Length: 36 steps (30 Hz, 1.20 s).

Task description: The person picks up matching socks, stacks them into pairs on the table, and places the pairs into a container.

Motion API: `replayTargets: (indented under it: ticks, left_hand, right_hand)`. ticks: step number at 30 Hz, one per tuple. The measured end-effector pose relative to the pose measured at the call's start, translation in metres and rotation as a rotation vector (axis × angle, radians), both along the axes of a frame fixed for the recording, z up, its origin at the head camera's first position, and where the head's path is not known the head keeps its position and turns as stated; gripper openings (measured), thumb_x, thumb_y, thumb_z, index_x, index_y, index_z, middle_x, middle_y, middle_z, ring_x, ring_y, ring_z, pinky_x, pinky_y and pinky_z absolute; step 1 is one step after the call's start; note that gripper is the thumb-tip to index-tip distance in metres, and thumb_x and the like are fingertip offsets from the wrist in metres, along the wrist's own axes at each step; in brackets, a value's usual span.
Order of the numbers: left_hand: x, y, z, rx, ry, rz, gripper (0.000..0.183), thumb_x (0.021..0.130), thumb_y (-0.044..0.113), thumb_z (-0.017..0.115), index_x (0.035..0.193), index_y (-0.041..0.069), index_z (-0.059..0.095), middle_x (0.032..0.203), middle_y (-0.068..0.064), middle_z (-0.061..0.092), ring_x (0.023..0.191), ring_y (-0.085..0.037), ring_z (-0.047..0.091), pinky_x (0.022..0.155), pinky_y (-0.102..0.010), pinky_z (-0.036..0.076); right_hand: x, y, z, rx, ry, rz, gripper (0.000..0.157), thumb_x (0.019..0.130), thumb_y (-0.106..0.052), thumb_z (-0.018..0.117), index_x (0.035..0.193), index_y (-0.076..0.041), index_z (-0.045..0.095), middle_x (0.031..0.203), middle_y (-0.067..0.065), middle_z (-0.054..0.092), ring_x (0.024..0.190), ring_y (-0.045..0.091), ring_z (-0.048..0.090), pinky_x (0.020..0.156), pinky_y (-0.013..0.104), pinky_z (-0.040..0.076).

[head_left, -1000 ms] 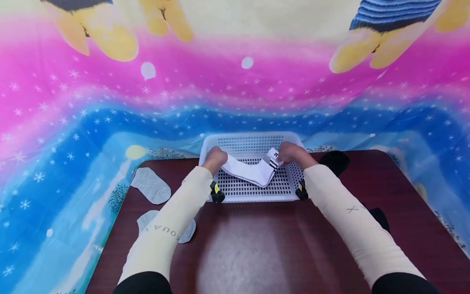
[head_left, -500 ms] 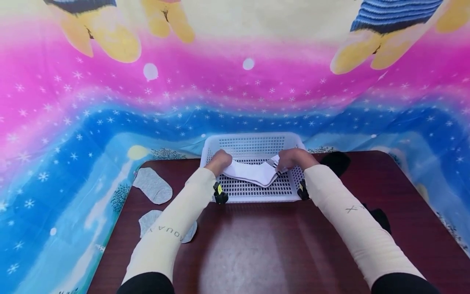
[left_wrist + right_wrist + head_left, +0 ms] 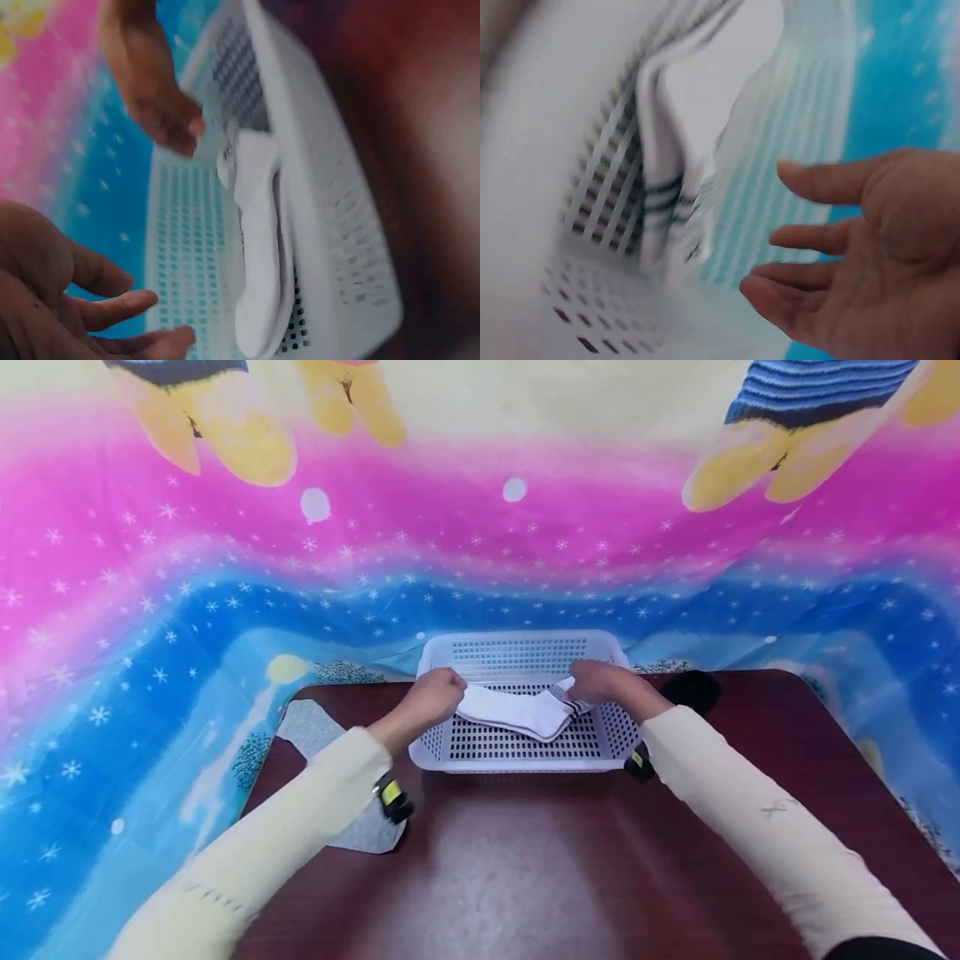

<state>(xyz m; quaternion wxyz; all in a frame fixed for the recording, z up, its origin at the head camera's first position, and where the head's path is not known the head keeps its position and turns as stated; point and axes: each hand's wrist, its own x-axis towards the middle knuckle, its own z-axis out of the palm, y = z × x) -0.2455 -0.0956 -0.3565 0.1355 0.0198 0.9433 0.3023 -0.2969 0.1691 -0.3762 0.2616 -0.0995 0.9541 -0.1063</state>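
A pair of white socks (image 3: 513, 710) with dark stripes at the cuffs lies inside a white perforated basket (image 3: 525, 766). The left wrist view shows my left hand (image 3: 52, 300) with its fingers loosely extended, apart from the toe end of the socks (image 3: 259, 247). My right hand (image 3: 892, 247) has its fingers spread beside the striped cuffs in the right wrist view, with a gap between hand and fabric. From the head view, the left hand (image 3: 435, 695) hovers over the basket's left side and the right hand (image 3: 600, 682) over its right side, overlapping the cuffs.
Grey socks (image 3: 372, 828) lie on the dark red table (image 3: 517, 868) at left, partly hidden by the left sleeve (image 3: 300, 814). A black bundle of cloth (image 3: 693, 692) sits right of the basket. A printed curtain (image 3: 465, 527) hangs behind the table.
The socks have been lowered into the basket and let go. My left hand has drawn back to the left, and both forearms have swung outward.
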Motion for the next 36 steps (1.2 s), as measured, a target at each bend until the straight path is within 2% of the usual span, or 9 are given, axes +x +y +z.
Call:
replayTargets:
  ticks: [3,7,11,14,17,22,27,32,36]
  left_hand:
    - [0.032,-0.029,0.0,0.004,0.119,0.004,0.028,0.097,0.015,0.044,0.115,0.005,0.063,0.116,-0.012,0.063,0.103,-0.024,0.058,0.089,-0.039,0.048]
    - [0.075,-0.079,-0.018,-0.047,0.258,0.031,0.024,0.095,0.01,0.046,0.11,0.004,0.064,0.103,-0.011,0.065,0.089,-0.023,0.059,0.079,-0.04,0.048]
    - [0.112,-0.131,-0.042,-0.085,0.235,0.098,0.024,0.096,0.009,0.045,0.113,0.003,0.061,0.102,-0.014,0.064,0.083,-0.022,0.058,0.071,-0.038,0.046]
    - [0.128,-0.164,-0.06,-0.114,0.179,0.159,0.027,0.098,0.01,0.043,0.118,-0.001,0.056,0.107,-0.018,0.061,0.082,-0.023,0.059,0.065,-0.036,0.046]
    - [0.133,-0.191,-0.075,-0.147,0.157,0.219,0.03,0.097,0.011,0.041,0.12,-0.005,0.052,0.098,-0.02,0.061,0.074,-0.024,0.058,0.061,-0.036,0.045]
    - [0.128,-0.218,-0.098,-0.213,0.146,0.248,0.034,0.095,0.01,0.045,0.12,-0.013,0.048,0.101,-0.029,0.059,0.089,-0.04,0.058,0.072,-0.048,0.048]
    - [0.121,-0.219,-0.108,-0.191,0.049,0.25,0.044,0.093,0.007,0.044,0.13,-0.016,0.04,0.121,-0.039,0.048,0.111,-0.052,0.044,0.086,-0.058,0.043]
    - [0.118,-0.213,-0.115,-0.174,0.023,0.326,0.046,0.091,0.004,0.042,0.133,-0.015,0.038,0.124,-0.039,0.042,0.114,-0.054,0.038,0.092,-0.06,0.037]
    - [0.115,-0.205,-0.121,-0.183,0.047,0.344,0.044,0.091,0.006,0.046,0.129,-0.016,0.042,0.122,-0.039,0.043,0.114,-0.054,0.037,0.096,-0.062,0.034]
  right_hand:
    - [0.019,-0.006,0.006,-0.097,0.228,-0.004,0.045,0.095,-0.019,0.055,0.132,0.006,0.049,0.131,0.025,0.053,0.117,0.038,0.053,0.097,0.051,0.045]
    - [0.05,-0.016,0.009,-0.248,0.556,-0.035,0.025,0.094,-0.015,0.055,0.113,-0.001,0.062,0.104,0.014,0.064,0.082,0.024,0.061,0.069,0.039,0.051]
    - [0.087,-0.031,0.006,-0.371,0.753,0.049,0.016,0.092,-0.013,0.055,0.103,-0.007,0.064,0.083,0.003,0.065,0.06,0.011,0.053,0.053,0.027,0.044]
    - [0.114,-0.046,-0.009,-0.441,0.844,0.171,0.012,0.089,-0.012,0.057,0.098,-0.011,0.065,0.073,-0.004,0.064,0.053,0.003,0.049,0.049,0.02,0.041]
    - [0.135,-0.069,-0.033,-0.5,0.857,0.298,0.008,0.086,-0.013,0.061,0.093,-0.015,0.065,0.071,-0.009,0.063,0.052,-0.001,0.047,0.048,0.014,0.04]
    - [0.148,-0.119,-0.07,-0.497,0.669,0.419,0.005,0.087,-0.022,0.063,0.091,-0.02,0.064,0.077,-0.013,0.062,0.064,-0.001,0.054,0.059,0.016,0.048]
    - [0.142,-0.174,-0.091,-0.413,0.493,0.414,0.013,0.089,-0.029,0.064,0.096,-0.019,0.061,0.091,-0.009,0.062,0.083,0.005,0.06,0.073,0.023,0.052]
    - [0.139,-0.222,-0.108,-0.347,0.525,0.406,0.027,0.088,-0.034,0.067,0.102,-0.013,0.059,0.098,-0.001,0.057,0.09,0.013,0.058,0.075,0.026,0.051]
    - [0.139,-0.245,-0.113,-0.28,0.513,0.317,0.038,0.086,-0.039,0.069,0.102,-0.006,0.058,0.097,0.006,0.057,0.092,0.02,0.055,0.08,0.029,0.05]
